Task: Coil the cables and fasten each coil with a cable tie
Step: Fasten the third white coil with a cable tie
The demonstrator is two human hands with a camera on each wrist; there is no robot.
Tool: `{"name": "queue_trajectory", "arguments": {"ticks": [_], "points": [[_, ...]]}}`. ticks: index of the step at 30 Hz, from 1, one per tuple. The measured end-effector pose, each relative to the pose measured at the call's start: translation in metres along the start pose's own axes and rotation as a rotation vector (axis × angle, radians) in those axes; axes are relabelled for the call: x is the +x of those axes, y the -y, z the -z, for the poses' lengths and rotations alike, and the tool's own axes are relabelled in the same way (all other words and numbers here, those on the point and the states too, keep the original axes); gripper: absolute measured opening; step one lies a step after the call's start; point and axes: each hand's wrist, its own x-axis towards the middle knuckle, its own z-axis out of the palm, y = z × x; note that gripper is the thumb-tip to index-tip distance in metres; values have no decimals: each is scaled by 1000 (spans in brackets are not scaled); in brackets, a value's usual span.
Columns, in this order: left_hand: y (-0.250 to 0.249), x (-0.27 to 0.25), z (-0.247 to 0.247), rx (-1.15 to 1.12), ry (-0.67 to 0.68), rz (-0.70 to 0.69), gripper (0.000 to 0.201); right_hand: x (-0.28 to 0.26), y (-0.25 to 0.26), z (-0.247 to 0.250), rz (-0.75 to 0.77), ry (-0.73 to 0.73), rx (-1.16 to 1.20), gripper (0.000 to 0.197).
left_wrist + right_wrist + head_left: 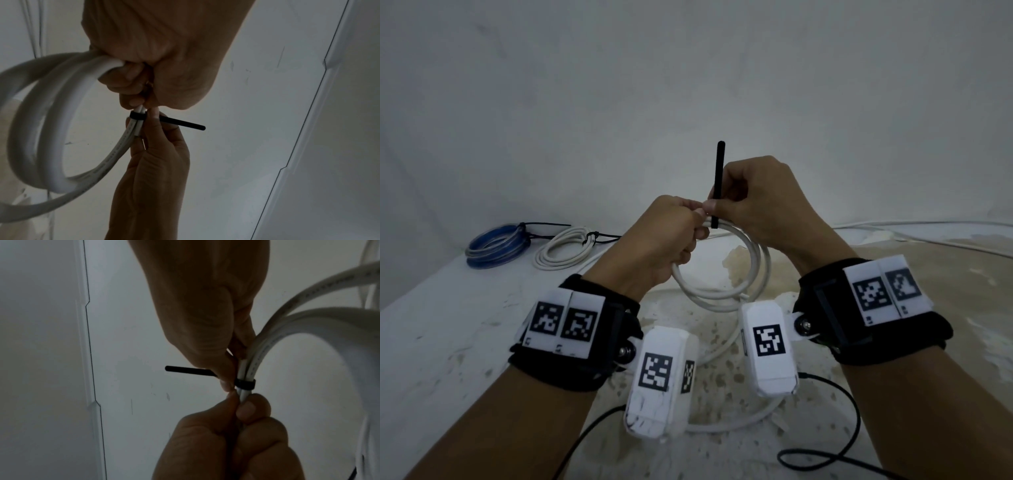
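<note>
White round-jacketed cable, wound into a loose coil, hangs between our hands above the worktop, more of it trailing beneath our wrists. Our left hand is closed in a fist around the bunched strands. Our right hand pinches a thin black plastic cable tie between thumb and fingertips; the tie's band wraps the strands just beside our left fingers, and its free tail sticks upward. At far left on the worktop lie a blue coiled cable and, just beside it, a smaller white coiled cable, each bound with a dark tie. The pale, mottled, paint-splashed worktop meets a plain off-white wall. The room is dim.
</note>
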Motion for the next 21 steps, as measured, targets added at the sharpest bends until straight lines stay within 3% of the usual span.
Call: {"name": "queue_trajectory", "arguments": {"ticks": [4,11,17,21], "points": [[-2,0,2,30,-18,-43,17,2,-1,-1,-21,-23,74,19],[-5,-6,-8,187,24,-163,18,0,-11,7,-348,19,389,25],[-1,-4,-12,252,1,-198,21,-3,-7,5,-464,-2,479,24],[4,-2,-13,303,-21,-206,23,-5,-8,-3,-475,-31,376,23]]}}
